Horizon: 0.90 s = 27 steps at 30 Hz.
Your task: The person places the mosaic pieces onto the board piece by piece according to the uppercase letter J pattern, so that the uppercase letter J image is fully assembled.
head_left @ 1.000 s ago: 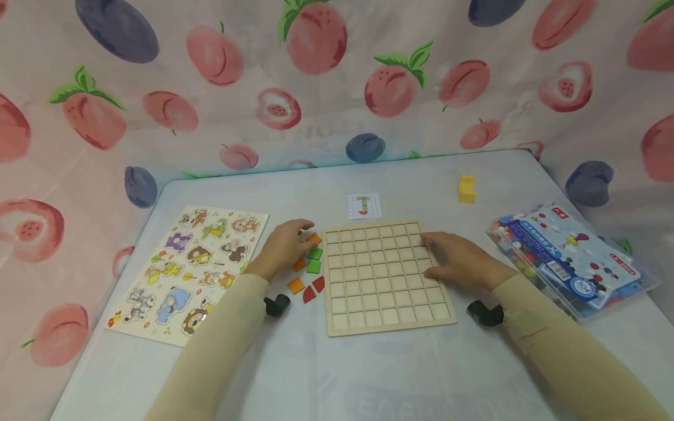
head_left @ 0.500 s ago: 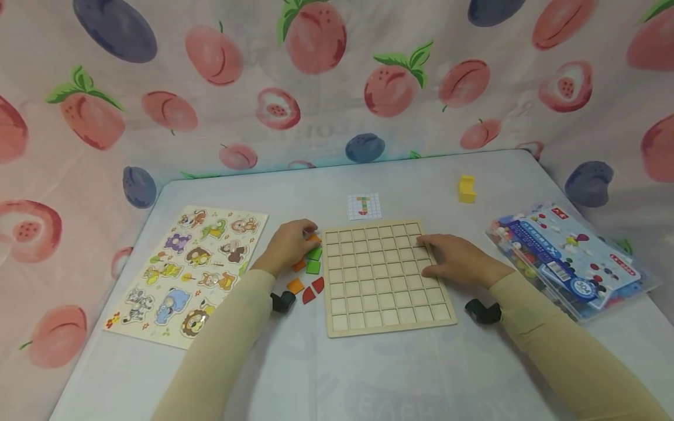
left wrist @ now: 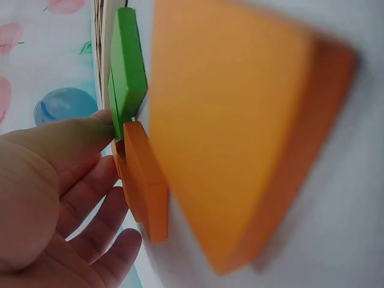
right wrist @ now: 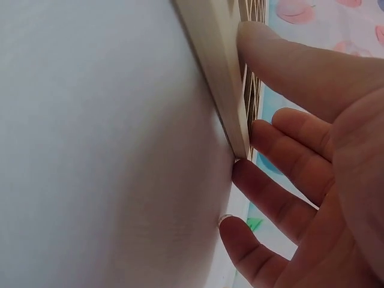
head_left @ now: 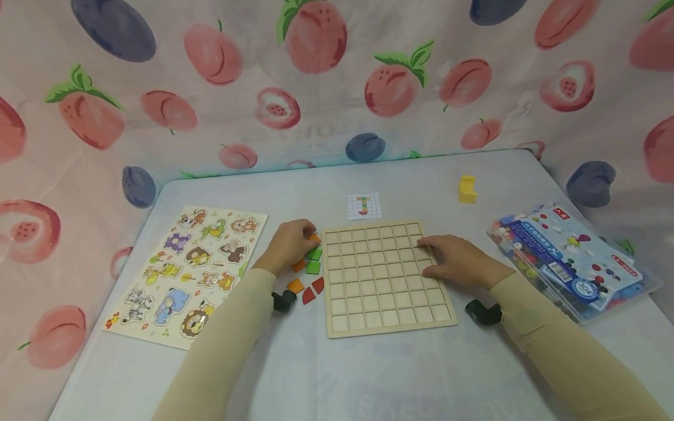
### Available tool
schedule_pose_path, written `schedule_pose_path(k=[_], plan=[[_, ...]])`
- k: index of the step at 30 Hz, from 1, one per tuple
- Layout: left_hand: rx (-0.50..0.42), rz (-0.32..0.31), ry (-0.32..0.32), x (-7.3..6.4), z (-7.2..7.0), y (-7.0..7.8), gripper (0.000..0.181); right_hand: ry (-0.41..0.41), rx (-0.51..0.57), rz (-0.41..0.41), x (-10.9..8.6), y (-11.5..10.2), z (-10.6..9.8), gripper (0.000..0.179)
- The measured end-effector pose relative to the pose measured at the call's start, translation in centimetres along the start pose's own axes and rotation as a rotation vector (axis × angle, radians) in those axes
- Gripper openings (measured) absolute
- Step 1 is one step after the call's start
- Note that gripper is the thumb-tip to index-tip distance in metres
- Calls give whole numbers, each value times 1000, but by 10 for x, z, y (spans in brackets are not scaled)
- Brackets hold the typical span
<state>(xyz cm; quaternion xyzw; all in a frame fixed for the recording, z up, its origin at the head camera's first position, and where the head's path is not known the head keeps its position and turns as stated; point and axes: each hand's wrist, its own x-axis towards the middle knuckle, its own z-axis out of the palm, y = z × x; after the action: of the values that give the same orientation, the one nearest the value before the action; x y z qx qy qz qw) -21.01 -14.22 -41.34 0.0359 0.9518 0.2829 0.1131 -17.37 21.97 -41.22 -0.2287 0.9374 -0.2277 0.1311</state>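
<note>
A wooden grid board (head_left: 389,332) lies mid-table, and left of it are orange, green and red tiles. My left hand (head_left: 286,242) is at the far end of these tiles, thumb and fingertips around an orange tile (head_left: 314,238). In the left wrist view the thumb is beside a green tile (left wrist: 127,60), and a nearer orange tile (left wrist: 234,120) fills much of the view. Two red quarter-round tiles (head_left: 318,285) lie near the board's left edge. My right hand (head_left: 463,257) rests on the board's right edge, fingers spread, with thumb and index over its frame (right wrist: 219,72).
A small card (head_left: 371,206) printed with a coloured J shape lies behind the board. An animal puzzle board (head_left: 184,263) is at the left. A yellow block (head_left: 466,189) stands at the back right, near a clear box with a blue leaflet (head_left: 574,251).
My left hand has shifted slightly right and its thumb and fingers have drawn in around the orange tile. The right hand has slid slightly left on the board's edge.
</note>
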Motion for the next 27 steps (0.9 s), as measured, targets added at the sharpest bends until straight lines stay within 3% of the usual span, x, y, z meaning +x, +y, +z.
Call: schedule_pose_path(k=[13, 27], plan=[[35, 10, -4, 0, -4, 4, 39, -4, 4, 14, -1, -3, 0, 66], [35, 127, -32, -4, -2, 17, 37, 0, -3, 14, 0, 1, 1, 66]])
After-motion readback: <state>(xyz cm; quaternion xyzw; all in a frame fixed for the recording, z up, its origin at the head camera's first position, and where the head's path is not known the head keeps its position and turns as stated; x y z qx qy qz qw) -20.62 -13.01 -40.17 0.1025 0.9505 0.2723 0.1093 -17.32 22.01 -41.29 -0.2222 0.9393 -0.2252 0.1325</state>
